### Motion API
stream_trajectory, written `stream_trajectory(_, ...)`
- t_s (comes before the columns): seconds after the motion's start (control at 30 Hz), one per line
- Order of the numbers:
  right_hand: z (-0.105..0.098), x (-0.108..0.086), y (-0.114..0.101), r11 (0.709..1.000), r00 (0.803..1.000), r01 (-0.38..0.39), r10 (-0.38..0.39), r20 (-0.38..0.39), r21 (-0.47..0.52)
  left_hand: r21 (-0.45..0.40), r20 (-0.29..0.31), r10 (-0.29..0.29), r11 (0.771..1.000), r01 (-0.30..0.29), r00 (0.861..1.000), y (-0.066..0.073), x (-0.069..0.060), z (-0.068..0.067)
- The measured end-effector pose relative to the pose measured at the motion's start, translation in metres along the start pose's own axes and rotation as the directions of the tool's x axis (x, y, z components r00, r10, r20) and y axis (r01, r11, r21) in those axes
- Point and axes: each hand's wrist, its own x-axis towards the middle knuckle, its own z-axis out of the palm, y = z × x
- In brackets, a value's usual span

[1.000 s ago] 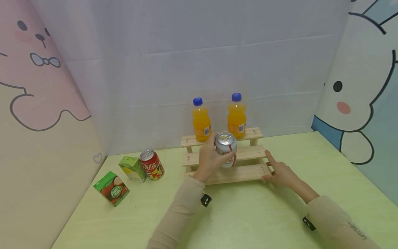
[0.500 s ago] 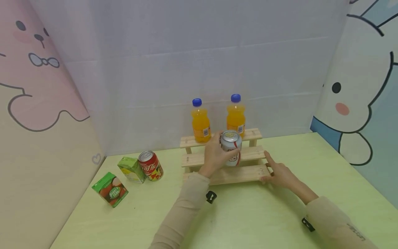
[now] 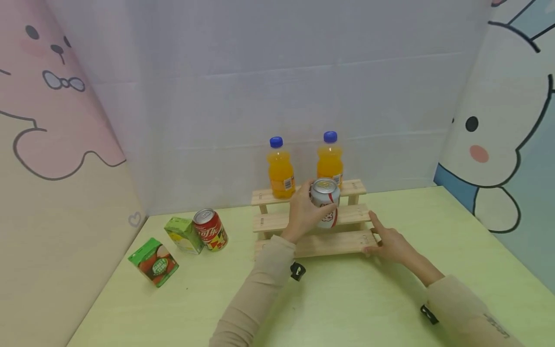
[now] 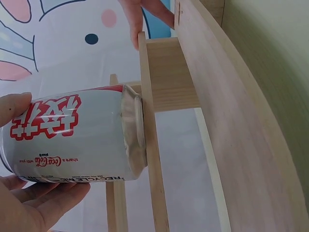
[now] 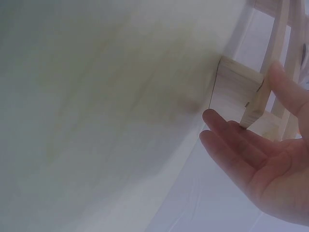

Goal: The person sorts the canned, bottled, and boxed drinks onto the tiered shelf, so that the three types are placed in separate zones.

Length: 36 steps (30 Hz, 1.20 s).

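Observation:
My left hand (image 3: 302, 212) grips a white-and-silver Coca-Cola can (image 3: 324, 196) with red lettering, thumb on one side and fingers on the other. The can is upright at the middle tier of a three-tier wooden display rack (image 3: 331, 244). In the left wrist view, the dented base of the can (image 4: 72, 135) appears to meet the edge of a board. My right hand (image 3: 392, 245) holds the rack's right end, with the thumb at the lowest board and a finger at the middle one. Two orange drink bottles (image 3: 281, 172) (image 3: 330, 161) with blue caps stand on the top tier.
Left of the rack on the table (image 3: 191, 313) stand a red soda can (image 3: 210, 231) and a green-yellow juice carton (image 3: 184, 235), close together. A green-and-brown carton (image 3: 153, 262) is nearer the front. A white curtain (image 3: 208, 106) hangs behind the rack.
My left hand has carried the white can to the right and slightly up along the middle tier. My right hand has kept its place at the rack's end.

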Motion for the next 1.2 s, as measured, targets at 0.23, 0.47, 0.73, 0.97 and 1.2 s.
stream_trajectory(0.23, 0.0, 0.0, -0.001, 1.0, 1.0, -0.004, 0.004, 0.003, 0.013, -0.042, 0.027, -0.034, 0.999, 0.035, 0.999, 0.0, 0.003, 0.002)
stream_trajectory(0.47, 0.001, 0.001, -0.001, 1.0, 1.0, -0.012, 0.011, 0.01, 0.025, -0.064, 0.038, -0.042, 0.997, 0.045, 0.998, -0.001, 0.006, 0.001)
stream_trajectory(0.73, 0.001, 0.001, 0.0, 1.0, 1.0, -0.01, 0.01, 0.008, 0.019, -0.092, 0.047, -0.01, 0.996, 0.014, 0.999, -0.004, 0.007, 0.001)
stream_trajectory(0.97, 0.001, 0.0, 0.0, 1.0, 1.0, -0.012, 0.012, 0.008, 0.015, -0.093, 0.077, -0.043, 0.994, 0.05, 0.996, -0.002, 0.003, -0.004)
stream_trajectory(1.2, 0.0, -0.001, -0.001, 1.0, 1.0, -0.011, 0.011, 0.01, 0.011, -0.086, 0.082, -0.034, 0.995, 0.041, 0.996, -0.005, -0.003, -0.011)
